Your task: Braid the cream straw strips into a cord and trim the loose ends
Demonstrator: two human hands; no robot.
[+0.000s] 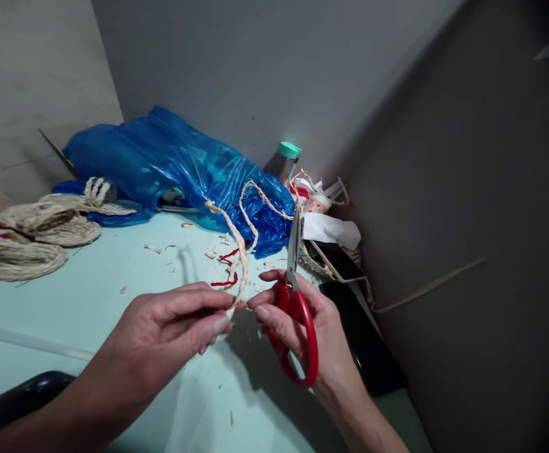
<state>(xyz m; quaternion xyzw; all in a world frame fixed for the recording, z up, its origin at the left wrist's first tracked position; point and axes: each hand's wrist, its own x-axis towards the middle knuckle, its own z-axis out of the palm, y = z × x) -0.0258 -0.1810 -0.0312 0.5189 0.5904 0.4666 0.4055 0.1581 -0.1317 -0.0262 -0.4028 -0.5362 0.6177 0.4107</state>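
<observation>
Between thumb and fingers, my left hand (170, 333) pinches a pale braided cord (240, 258). The cord rises from the fingertips and loops toward the blue bag behind. Red-handled scissors (310, 340) hang on my right hand (303, 314), their blades together and pointing up and away. The right thumb and forefinger come together close beside the left fingertips; whether they touch the cord's end I cannot tell. Two short bits of red yarn (225, 282) lie near the cord, just beyond my hands.
A blue plastic bag (170, 157) is heaped at the back. Bundles of pale fibre (50, 220) lie at left. A bottle with a green lid (288, 151), a paper cup (318, 202), a phone (340, 259) and a black flat object (364, 340) stand or lie by the right-hand partition. Scraps litter the table (128, 264).
</observation>
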